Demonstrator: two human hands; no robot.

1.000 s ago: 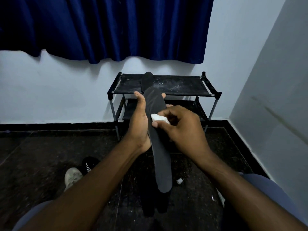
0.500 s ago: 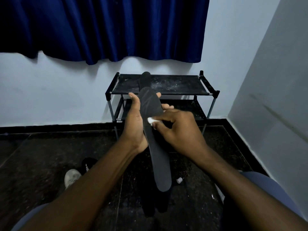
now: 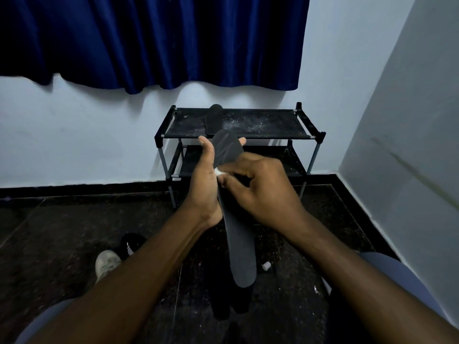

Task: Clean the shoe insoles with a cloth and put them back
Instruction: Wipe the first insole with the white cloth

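A long dark grey insole (image 3: 241, 249) stands nearly upright in front of me, toe end up. My left hand (image 3: 205, 180) grips its left edge near the upper half, thumb pointing up. My right hand (image 3: 255, 192) pinches a small white cloth (image 3: 218, 171) and presses it against the insole's middle, close to my left palm. A second dark insole (image 3: 213, 119) lies on the top shelf of the black shoe rack (image 3: 263, 124) behind. Most of the cloth is hidden by my fingers.
The two-tier black rack (image 3: 171, 135) stands against the white wall under a blue curtain (image 3: 154, 40). On the dark floor at lower left lie a black shoe (image 3: 130, 244) and a pale shoe (image 3: 106, 264). A small white bit (image 3: 266, 266) lies near the insole's heel. A wall closes the right side.
My right hand has slid the cloth leftwards across the insole, from its right side to its left edge beside my left palm. The insole stays held in the same place.
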